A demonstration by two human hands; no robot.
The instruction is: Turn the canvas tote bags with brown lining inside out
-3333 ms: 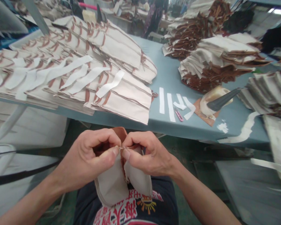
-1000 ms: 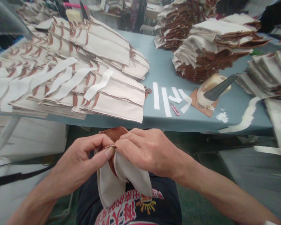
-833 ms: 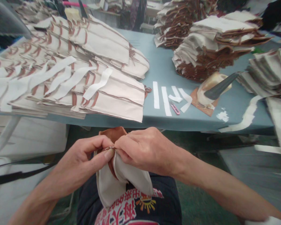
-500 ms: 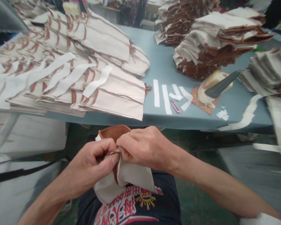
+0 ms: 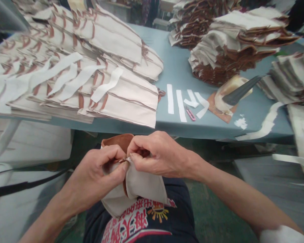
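Observation:
Over my lap I hold a cream canvas pouch with a brown leather top (image 5: 139, 184). My left hand (image 5: 98, 175) is closed, thumb and forefinger pinching the pouch's upper edge. My right hand (image 5: 159, 155) is closed too, its fingertips pinching the same edge right against the left thumb. The brown leather rim (image 5: 118, 140) sticks up behind both hands. What sits between the fingertips is too small to make out.
A blue-grey table (image 5: 177, 71) stands ahead. Stacks of cream and brown pieces (image 5: 96, 71) fill its left, and heaps (image 5: 233, 44) fill the right. White strips (image 5: 179, 103), a small pink tool (image 5: 190, 114) and a dark blade on a leather scrap (image 5: 233, 96) lie near the front edge.
Both hands have stayed pinched on the pouch's top edge. The right hand shifted over the leather rim, and the pouch dropped slightly and bunched up in my lap.

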